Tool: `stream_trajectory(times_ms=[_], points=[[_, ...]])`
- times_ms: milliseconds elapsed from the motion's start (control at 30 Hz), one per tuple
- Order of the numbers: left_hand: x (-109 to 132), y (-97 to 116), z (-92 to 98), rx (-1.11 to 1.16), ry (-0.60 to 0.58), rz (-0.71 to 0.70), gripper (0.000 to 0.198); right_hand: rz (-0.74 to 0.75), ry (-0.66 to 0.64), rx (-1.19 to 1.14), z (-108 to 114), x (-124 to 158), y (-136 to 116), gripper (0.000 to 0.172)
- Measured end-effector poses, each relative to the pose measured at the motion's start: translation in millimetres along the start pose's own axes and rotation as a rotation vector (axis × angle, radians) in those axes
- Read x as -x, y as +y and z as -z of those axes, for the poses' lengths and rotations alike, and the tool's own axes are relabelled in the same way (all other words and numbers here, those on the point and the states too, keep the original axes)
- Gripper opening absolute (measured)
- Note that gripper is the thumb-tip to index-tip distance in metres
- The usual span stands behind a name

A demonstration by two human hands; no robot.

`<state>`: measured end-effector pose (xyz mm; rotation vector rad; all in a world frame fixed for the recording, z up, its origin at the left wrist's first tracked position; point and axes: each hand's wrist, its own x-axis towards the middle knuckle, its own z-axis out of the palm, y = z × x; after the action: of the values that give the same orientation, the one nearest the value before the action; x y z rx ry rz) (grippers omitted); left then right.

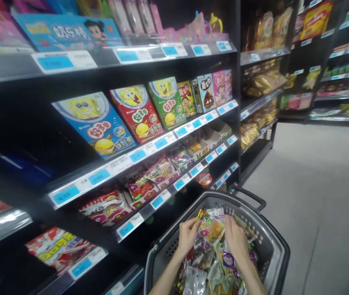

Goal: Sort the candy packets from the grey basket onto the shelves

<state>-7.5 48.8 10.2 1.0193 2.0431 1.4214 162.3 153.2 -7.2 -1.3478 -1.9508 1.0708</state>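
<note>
A grey shopping basket (pixel 273 241) with a black handle stands low in front of me, piled with several colourful snack packets. Both my hands reach into it. My left hand (pixel 187 235) grips the left edge of a yellow-green snack packet (pixel 211 227) on top of the pile. My right hand (pixel 235 237) holds the same packet's right side, fingers curled over it and the packets beneath.
Black store shelves (pixel 162 141) run along my left with cartoon boxes, candy bags and blue price tags. More shelving (pixel 340 73) stands at the far right. Grey floor (pixel 322 184) opens ahead and to the right of the basket.
</note>
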Motion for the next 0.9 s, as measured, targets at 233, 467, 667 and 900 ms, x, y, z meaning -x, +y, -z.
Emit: stream_trajectory(times_ms=[233,467,667,900], points=[[-39,56,-2.6,-0.249,0.129,-0.573,0.03,0.0,-0.04,0.064,8,-12,18,0.051],[-159,195,18.4,-0.557,0.173,-1.147,0.036,0.08,-0.179,0.378,4,-9,18,0.034],[-220,252,31.0,-1.081,0.154,-1.179,0.037,0.091,-0.216,0.46,10,-7,8,0.036],[-245,252,38.6,-0.983,-0.083,-0.936,0.046,0.129,-0.231,0.49,11,-3,9,0.034]])
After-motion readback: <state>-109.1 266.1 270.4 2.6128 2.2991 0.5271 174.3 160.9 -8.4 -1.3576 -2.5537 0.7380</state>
